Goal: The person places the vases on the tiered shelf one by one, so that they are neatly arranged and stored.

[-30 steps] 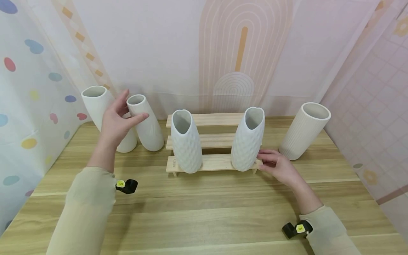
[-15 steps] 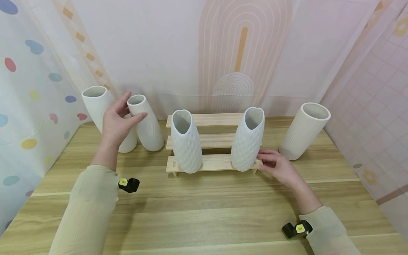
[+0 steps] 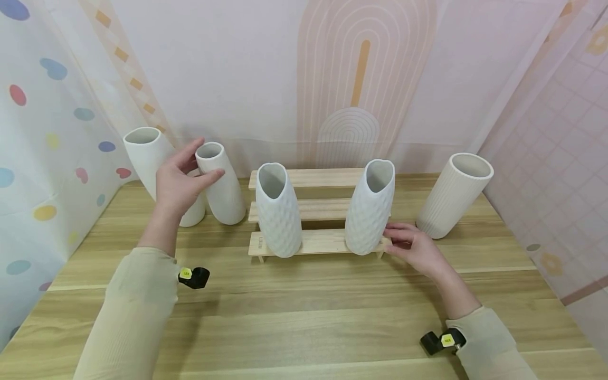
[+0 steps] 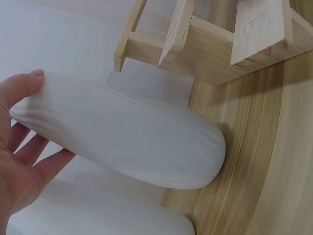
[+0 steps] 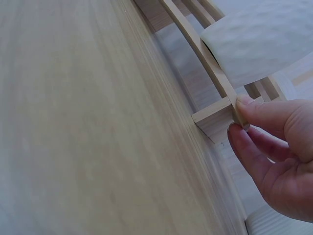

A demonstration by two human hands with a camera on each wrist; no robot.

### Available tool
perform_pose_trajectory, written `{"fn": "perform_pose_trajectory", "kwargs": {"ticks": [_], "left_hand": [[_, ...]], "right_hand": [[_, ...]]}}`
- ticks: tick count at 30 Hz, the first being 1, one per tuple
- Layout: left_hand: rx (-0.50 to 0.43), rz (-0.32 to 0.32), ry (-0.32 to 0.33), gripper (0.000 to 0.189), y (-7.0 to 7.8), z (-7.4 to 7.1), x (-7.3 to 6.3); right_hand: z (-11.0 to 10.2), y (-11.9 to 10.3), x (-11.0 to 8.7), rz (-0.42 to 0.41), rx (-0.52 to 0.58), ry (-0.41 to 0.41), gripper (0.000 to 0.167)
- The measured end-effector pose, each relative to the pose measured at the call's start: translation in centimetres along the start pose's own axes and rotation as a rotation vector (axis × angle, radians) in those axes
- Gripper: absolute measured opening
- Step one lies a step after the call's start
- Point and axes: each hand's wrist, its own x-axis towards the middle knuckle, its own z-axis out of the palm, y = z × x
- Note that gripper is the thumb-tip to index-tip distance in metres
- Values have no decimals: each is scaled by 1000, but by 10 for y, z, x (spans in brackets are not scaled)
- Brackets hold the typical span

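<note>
My left hand [image 3: 178, 179] grips a slim white vase [image 3: 223, 190] near its rim, thumb on the front and fingers behind. In the left wrist view this vase [image 4: 132, 132] has faint wavy ridges, and its base is at the table. A larger smooth white vase [image 3: 142, 158] stands just left of it, partly behind my hand. My right hand [image 3: 418, 250] pinches the right end of the lowest shelf of a three-tier wooden rack [image 3: 323, 241]; the right wrist view shows thumb above and fingers below. Two textured white vases [image 3: 280, 221] stand on that lowest shelf, one near each end.
A ribbed off-white vase [image 3: 453, 195] stands on the table behind my right hand, to the right of the rack. The wooden table [image 3: 304, 316] reaches back to a patterned curtain [image 3: 228, 68], with more curtain along both sides.
My left hand has shifted slightly right, and the top of the slim vase has moved a little right with it. My right hand stays at the shelf end.
</note>
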Motion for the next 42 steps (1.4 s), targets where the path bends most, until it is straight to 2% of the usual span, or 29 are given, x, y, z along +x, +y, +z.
{"fn": "perform_pose_trajectory", "kwargs": {"ticks": [8, 13, 17, 23, 32, 35, 42], "left_hand": [[80, 53, -21, 69, 7, -1, -3], [144, 43, -59, 65, 14, -8, -6], [135, 33, -57, 63, 14, -9, -7], [99, 7, 9, 59, 17, -12, -10], [58, 44, 124, 60, 51, -30, -12], [7, 45, 147, 61, 61, -34, -12], [-78, 110, 182, 61, 84, -37, -11]], "right_hand": [[-1, -2, -1, -3, 20, -5, 38], [0, -1, -1, -23, 7, 7, 37], [1, 1, -1, -23, 8, 6, 37], [2, 3, 0, -30, 10, 5, 37], [2, 2, 0, -35, 12, 10, 37], [1, 2, 0, -33, 11, 8, 37], [1, 1, 0, -25, 19, 2, 37]]}}
